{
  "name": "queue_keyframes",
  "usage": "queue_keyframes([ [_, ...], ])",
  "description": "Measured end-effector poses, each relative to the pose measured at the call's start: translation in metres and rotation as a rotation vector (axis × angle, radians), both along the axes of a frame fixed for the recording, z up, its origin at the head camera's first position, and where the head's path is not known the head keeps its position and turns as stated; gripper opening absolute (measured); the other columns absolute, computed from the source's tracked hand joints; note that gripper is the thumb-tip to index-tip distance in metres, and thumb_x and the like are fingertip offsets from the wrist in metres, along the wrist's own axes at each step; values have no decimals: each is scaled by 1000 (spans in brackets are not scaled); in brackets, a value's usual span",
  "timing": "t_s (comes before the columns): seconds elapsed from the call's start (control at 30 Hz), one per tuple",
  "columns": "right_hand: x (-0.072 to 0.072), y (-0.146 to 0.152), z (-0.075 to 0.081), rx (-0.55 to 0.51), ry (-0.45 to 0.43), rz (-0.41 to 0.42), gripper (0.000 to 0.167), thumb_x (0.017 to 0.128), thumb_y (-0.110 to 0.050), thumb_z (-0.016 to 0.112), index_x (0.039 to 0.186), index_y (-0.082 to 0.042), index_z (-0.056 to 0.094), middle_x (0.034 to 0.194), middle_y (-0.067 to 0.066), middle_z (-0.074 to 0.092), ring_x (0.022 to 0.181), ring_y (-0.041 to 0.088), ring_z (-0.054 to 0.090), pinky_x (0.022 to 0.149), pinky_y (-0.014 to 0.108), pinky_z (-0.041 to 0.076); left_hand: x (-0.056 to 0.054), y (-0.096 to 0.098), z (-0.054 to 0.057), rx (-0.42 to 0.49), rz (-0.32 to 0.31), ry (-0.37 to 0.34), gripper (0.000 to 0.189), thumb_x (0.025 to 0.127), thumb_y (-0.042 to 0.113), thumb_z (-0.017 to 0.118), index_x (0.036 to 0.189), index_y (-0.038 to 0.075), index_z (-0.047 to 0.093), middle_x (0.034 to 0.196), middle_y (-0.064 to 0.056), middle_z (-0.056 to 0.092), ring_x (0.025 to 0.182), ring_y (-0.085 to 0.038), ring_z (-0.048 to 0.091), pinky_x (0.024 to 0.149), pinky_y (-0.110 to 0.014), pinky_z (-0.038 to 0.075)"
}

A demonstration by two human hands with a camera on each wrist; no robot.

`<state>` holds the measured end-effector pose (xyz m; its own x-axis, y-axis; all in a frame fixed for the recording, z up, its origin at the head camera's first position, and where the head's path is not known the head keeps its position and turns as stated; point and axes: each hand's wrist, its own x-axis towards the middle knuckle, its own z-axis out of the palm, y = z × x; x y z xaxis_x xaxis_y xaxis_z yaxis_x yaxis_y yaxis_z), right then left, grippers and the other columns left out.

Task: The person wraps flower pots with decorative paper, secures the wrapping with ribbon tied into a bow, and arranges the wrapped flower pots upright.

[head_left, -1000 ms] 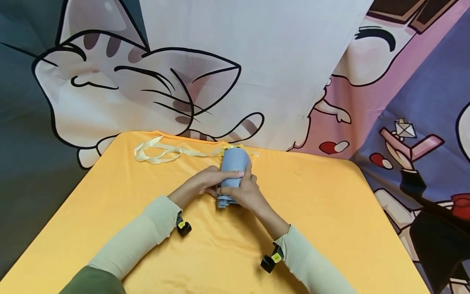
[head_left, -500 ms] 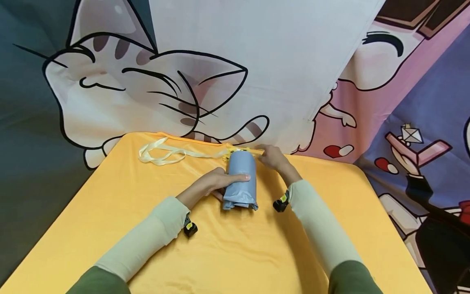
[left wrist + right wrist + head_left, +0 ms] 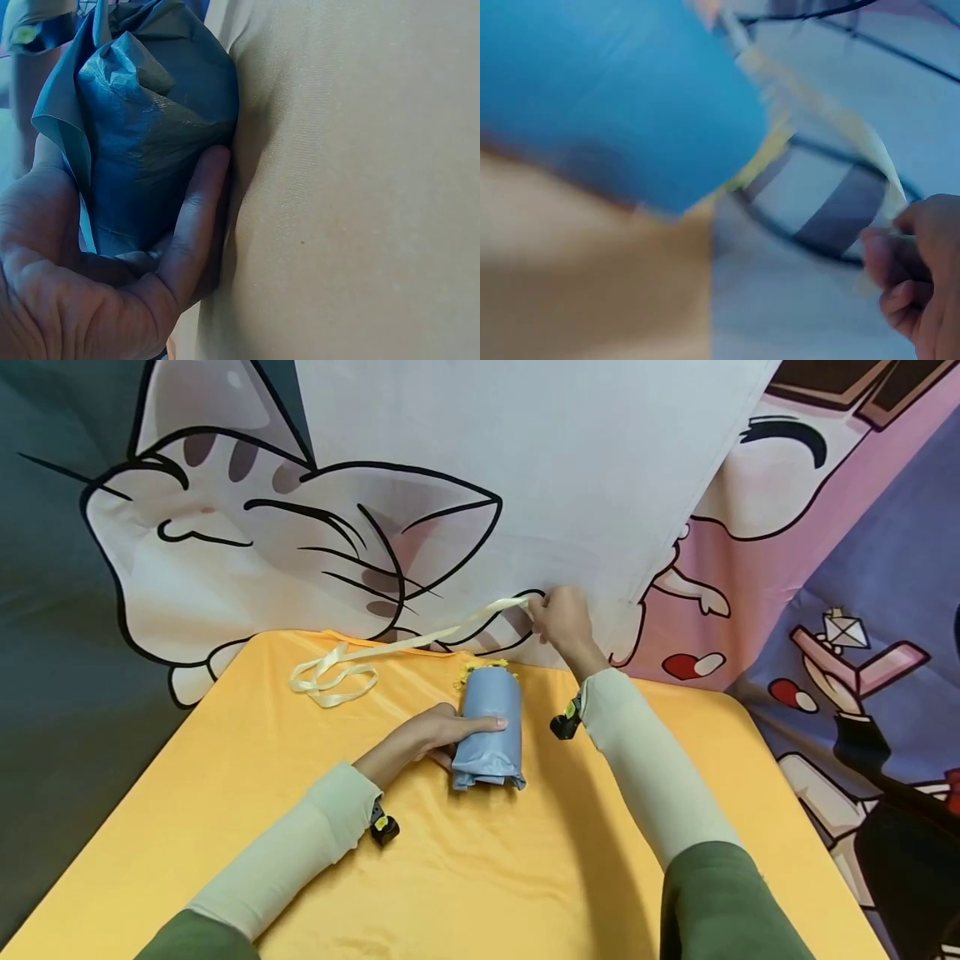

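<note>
A roll wrapped in blue paper (image 3: 491, 706) lies on the yellow cloth, its crumpled end toward me and small yellow flowers (image 3: 474, 667) showing at the far end. My left hand (image 3: 435, 731) grips it from the left, thumb across the top. The left wrist view shows fingers curled under the folded paper (image 3: 142, 135). Raised beyond the roll, my right hand (image 3: 562, 618) pinches the end of a pale yellow ribbon (image 3: 442, 631). From there the ribbon slants down left to a loose heap of loops. In the right wrist view the ribbon (image 3: 855, 131) runs up from the fingertips.
A yellow cloth (image 3: 420, 877) covers the table, its far edge just behind the flowers. Behind the table hangs a printed backdrop (image 3: 585, 485) with a cartoon cat. Black cameras sit on both wrists.
My right hand has left the roll, reached beyond its far end, and lifted the ribbon's end up off the table. The left hand keeps its hold on the roll.
</note>
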<state>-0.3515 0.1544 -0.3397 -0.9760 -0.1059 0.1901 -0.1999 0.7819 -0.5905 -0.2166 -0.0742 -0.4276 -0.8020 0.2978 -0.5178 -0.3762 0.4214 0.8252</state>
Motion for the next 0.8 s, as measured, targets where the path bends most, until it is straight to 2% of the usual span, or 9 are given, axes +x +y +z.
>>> queue_keyframes([
  [0.07,4,11,-9,97,-51,2,49,113,-19,61,69,-1,73,76,20,81,66,35,80,49,27,48,0,-1,0,19,-4,-12,90,90,73,84,129,-6,68,107,-16,83,78,-23,81,69,-37,69],
  [0.17,9,39,-33,205,-154,-2,49,113,-16,57,66,-4,68,72,16,80,77,40,83,55,30,51,1,-2,1,25,-13,-13,90,91,73,83,130,-6,68,107,-16,84,78,-22,81,70,-37,69],
  [0.23,10,64,-46,235,-197,-39,51,111,-16,56,62,-8,62,68,13,78,77,41,83,57,32,51,1,-2,1,26,-17,-13,90,91,74,83,130,-6,68,107,-16,84,79,-23,82,71,-37,69],
  [0.3,9,92,-54,263,-224,-85,51,110,-18,57,60,-11,60,65,10,77,71,35,81,60,34,51,1,-2,1,14,-19,-2,91,91,74,82,131,-6,68,108,-16,83,81,-23,82,71,-37,70],
  [0.37,11,120,-55,270,-236,-127,50,110,-20,59,62,-9,63,64,10,77,64,31,76,61,35,50,1,-2,1,-5,-13,14,92,90,75,82,131,-6,67,108,-16,82,82,-23,82,71,-37,69],
  [0.47,16,162,-52,287,-253,-161,45,110,-24,62,71,-4,72,66,12,78,62,29,73,63,36,52,2,-3,0,-27,-4,36,93,90,75,82,131,-6,66,110,-15,81,85,-23,82,72,-36,69],
  [0.57,28,198,-49,313,-273,-160,41,110,-25,62,83,2,76,68,15,78,70,38,77,70,43,57,2,-3,0,-27,6,43,94,89,75,83,133,-6,65,112,-16,79,87,-23,81,73,-36,69],
  [0.7,43,239,-51,396,-279,-200,42,109,-28,63,82,3,73,70,18,75,87,49,76,87,57,61,3,-3,0,-20,8,39,94,90,75,83,134,-6,65,113,-16,80,88,-23,81,74,-36,69],
  [0.8,53,263,-52,402,-326,-279,45,109,-31,62,81,3,69,82,25,70,86,46,72,82,57,61,2,-3,0,-26,8,38,93,90,76,83,133,-5,66,113,-15,79,89,-23,81,74,-36,69],
])
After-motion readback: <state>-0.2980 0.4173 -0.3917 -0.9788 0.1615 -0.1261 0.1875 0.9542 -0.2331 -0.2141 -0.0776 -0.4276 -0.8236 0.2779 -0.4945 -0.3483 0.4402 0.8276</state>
